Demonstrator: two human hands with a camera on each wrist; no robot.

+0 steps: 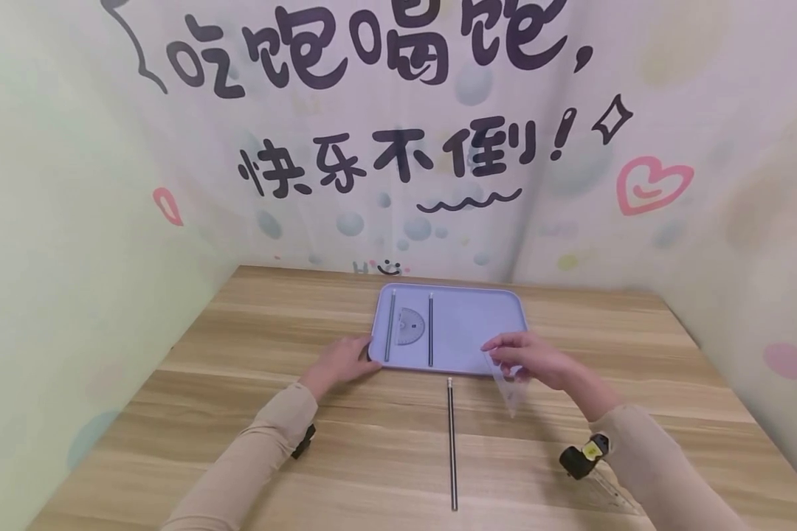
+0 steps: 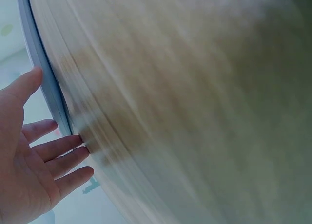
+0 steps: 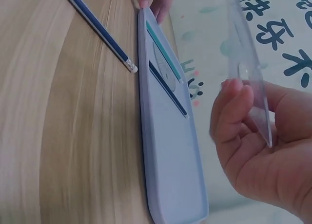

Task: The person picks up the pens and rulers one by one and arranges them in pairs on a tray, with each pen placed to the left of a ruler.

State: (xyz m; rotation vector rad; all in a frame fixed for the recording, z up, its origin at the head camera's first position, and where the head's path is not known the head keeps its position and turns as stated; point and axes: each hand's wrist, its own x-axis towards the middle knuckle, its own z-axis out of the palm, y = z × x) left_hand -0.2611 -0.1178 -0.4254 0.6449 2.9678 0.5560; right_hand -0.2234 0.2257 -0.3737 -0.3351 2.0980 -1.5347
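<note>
A pale blue-violet tray [image 1: 478, 317] lies on the table, with a green pencil [image 1: 390, 324], a clear protractor [image 1: 409, 327] and a dark pencil [image 1: 430, 332] in its left part. My left hand [image 1: 342, 361] touches the tray's near left corner, its fingers spread and mostly straight in the left wrist view. Over the tray's near right corner, my right hand [image 1: 531, 359] pinches a clear triangular set square [image 1: 505, 387] between thumb and fingers. In the right wrist view the set square [image 3: 253, 73] stands on edge, apart from the tray.
Another dark pencil [image 1: 452, 450] lies lengthwise on the wooden table [image 1: 372, 457] in front of the tray. A second clear set square [image 1: 607, 490] lies near the right forearm, partly hidden by it. Behind the table hangs a printed cloth [image 1: 385, 214].
</note>
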